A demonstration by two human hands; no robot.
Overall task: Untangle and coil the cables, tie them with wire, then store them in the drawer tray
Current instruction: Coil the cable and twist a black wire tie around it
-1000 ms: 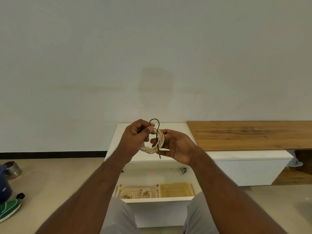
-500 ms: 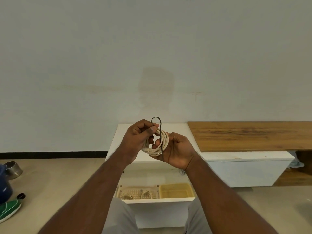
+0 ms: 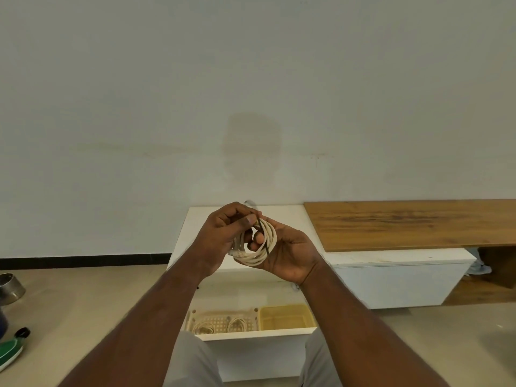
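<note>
A coiled cream cable (image 3: 265, 251) hangs in front of me above the open drawer (image 3: 251, 332). My right hand (image 3: 290, 251) holds the coil, its fingers curled through the loops. A thin dark tie wire (image 3: 264, 237) crosses the coil from top to bottom. My left hand (image 3: 226, 233) pinches the upper end of that wire between thumb and fingers at the coil's top. Inside the drawer a perforated beige tray (image 3: 223, 321) holds two coiled cables (image 3: 237, 325), and a yellow tray (image 3: 286, 317) stands to its right.
A low white cabinet (image 3: 396, 277) with a wooden top (image 3: 413, 223) runs to the right against the wall. On the floor at the left are a metal bowl (image 3: 9, 284) and a green shoe (image 3: 11, 350). My knees flank the drawer front.
The tall wire loop above the coil has been pulled down and is now mostly hidden by my left hand. My right hand has closed further round the coil.
</note>
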